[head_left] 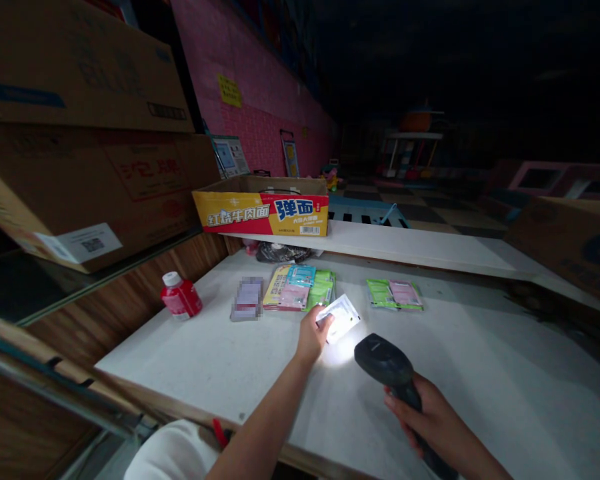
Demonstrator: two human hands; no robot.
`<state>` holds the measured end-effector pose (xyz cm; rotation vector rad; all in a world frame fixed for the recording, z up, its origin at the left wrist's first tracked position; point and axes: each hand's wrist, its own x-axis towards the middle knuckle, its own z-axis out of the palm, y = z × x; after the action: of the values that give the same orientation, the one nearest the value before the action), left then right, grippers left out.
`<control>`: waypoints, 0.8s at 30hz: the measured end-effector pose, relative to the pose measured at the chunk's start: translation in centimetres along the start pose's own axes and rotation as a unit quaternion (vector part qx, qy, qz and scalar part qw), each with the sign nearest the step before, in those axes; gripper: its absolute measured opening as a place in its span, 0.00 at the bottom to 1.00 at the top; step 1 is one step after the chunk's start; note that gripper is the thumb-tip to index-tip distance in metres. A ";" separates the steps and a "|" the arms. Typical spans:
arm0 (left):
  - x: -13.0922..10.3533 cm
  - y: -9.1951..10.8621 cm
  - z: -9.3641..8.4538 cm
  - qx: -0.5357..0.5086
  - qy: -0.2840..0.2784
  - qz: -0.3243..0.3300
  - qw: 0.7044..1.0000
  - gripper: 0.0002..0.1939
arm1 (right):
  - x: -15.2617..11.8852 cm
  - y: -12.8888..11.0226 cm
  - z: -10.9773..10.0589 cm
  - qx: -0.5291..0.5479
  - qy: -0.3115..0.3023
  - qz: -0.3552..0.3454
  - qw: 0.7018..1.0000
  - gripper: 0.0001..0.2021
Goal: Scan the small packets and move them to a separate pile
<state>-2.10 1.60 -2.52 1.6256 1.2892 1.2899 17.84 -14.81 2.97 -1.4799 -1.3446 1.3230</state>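
Between its thumb and fingers my left hand (313, 335) pinches a small white packet (344, 319), brightly lit, above the white table (190, 360). My right hand (427, 413) is wrapped round the handle of a black handheld scanner (385, 360). The scanner's head points at the packet, and a bright patch of light falls on the packet and the table beside it. Behind my left hand lie green, yellow, pink and blue packets (321, 288). More green and pink packets (380, 293) lie further right.
A red bottle (181, 297) with a white cap stands at the left, near a phone-like object (248, 299), partly pixelated. An open noodle carton (265, 212) sits on the raised back shelf (420, 247). Large cardboard boxes (105, 180) are stacked at the left.
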 end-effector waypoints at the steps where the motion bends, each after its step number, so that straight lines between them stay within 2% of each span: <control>1: 0.0 0.0 0.0 -0.002 -0.004 0.002 1.000 0.12 | 0.0 0.0 0.0 0.004 0.000 0.002 1.000 0.19; 10: 0.1 0.2 0.0 -0.047 -0.012 -0.010 0.999 0.16 | 1.7 0.7 -1.4 0.068 0.009 0.009 0.998 0.23; 16: -0.1 0.6 0.1 -0.038 -0.032 -0.015 0.999 0.17 | 4.3 1.3 -4.0 0.182 0.099 0.033 0.978 0.21; 20: 0.3 1.2 1.3 -0.080 -0.022 -0.033 0.996 0.18 | 5.7 2.8 -5.9 0.300 0.121 0.017 0.946 0.23; 24: 1.9 2.4 3.9 -0.189 -0.022 -0.093 0.977 0.21 | 6.4 3.8 -6.9 0.390 0.140 0.013 0.910 0.24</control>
<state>2.36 3.02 -0.89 1.2296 1.0630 1.2834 24.95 -8.43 -0.63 -1.0571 -0.4987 1.3690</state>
